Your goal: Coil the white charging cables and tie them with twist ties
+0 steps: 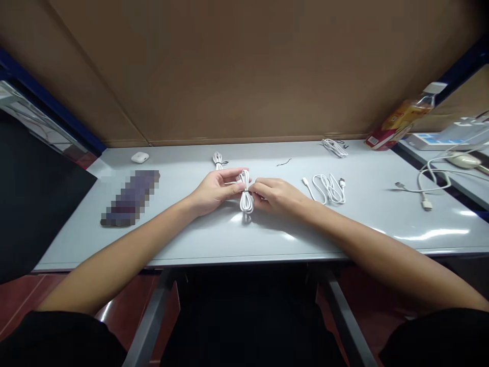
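One cable (246, 204), perhaps tied, between hands (209, 194) (278, 195)

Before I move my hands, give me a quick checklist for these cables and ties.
1. Left hand holding the bundle: ok.
2. Tie across the bundle's middle: ok.
3. Right hand at the tie: ok.
4. Tie twisted tight: cannot tell, fingers hide its end.
5. Loose cable tied: not ok, no tie around it.
6. Loose tie uncovered on the desk: ok.

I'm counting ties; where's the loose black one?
In the head view, the black twist tie lies right of centre on the table, just beyond the right hand.
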The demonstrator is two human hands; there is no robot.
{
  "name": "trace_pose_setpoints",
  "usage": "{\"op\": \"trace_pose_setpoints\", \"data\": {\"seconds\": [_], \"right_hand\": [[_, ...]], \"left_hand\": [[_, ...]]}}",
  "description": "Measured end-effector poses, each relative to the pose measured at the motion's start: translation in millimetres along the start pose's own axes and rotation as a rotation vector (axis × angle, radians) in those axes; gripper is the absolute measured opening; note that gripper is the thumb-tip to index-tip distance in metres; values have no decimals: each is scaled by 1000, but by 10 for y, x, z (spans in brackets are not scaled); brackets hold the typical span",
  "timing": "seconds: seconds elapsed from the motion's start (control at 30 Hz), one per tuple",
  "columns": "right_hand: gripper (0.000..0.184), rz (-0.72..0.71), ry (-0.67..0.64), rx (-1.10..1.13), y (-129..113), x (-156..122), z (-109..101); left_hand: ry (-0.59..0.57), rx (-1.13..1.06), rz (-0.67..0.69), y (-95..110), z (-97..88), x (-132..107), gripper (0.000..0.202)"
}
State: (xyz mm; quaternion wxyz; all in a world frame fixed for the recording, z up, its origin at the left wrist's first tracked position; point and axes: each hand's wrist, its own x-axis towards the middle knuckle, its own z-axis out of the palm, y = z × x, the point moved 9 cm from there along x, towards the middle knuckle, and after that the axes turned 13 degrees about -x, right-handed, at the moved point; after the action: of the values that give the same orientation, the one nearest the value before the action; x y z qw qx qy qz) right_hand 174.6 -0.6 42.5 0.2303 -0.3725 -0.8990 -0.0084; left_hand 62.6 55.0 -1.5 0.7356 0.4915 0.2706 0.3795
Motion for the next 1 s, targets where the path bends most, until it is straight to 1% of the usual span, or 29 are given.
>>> {"op": "trace_pose_setpoints", "data": {"seconds": [0.1, 0.2, 0.37, 0.43, 0.5, 0.6, 0.73, 0.8, 0.9, 1.0], "right_hand": [[14, 38, 5, 143, 22, 0, -18], [16, 137, -20, 285, 79, 6, 10], [21, 392, -157, 554, 210, -51, 193], [23, 471, -228, 667, 231, -88, 262], [24, 520, -289, 763, 231, -116, 299], [25, 506, -291, 815, 212, -104, 258], [28, 378, -177, 694, 172, -39, 134], [29, 337, -135, 646, 150, -23, 103], [30, 356, -123, 673, 152, -24, 108], [28, 446, -162, 810, 184, -52, 175]], "left_hand": [[-14, 39, 18, 19, -6, 5, 65], [-30, 93, 46, 59, -3, 5, 68], [-98, 222, 102, 129, 56, -19, 67], [-124, 270, 127, 148, 85, -30, 65], [-135, 273, 130, 147, 93, -32, 65], [-110, 227, 111, 130, 51, -19, 67], [-66, 161, 98, 111, -20, 3, 66], [-57, 137, 97, 105, -33, 11, 66], [-39, 122, 108, 111, -42, 16, 67], [-49, 153, 152, 147, -18, 5, 65]]}}
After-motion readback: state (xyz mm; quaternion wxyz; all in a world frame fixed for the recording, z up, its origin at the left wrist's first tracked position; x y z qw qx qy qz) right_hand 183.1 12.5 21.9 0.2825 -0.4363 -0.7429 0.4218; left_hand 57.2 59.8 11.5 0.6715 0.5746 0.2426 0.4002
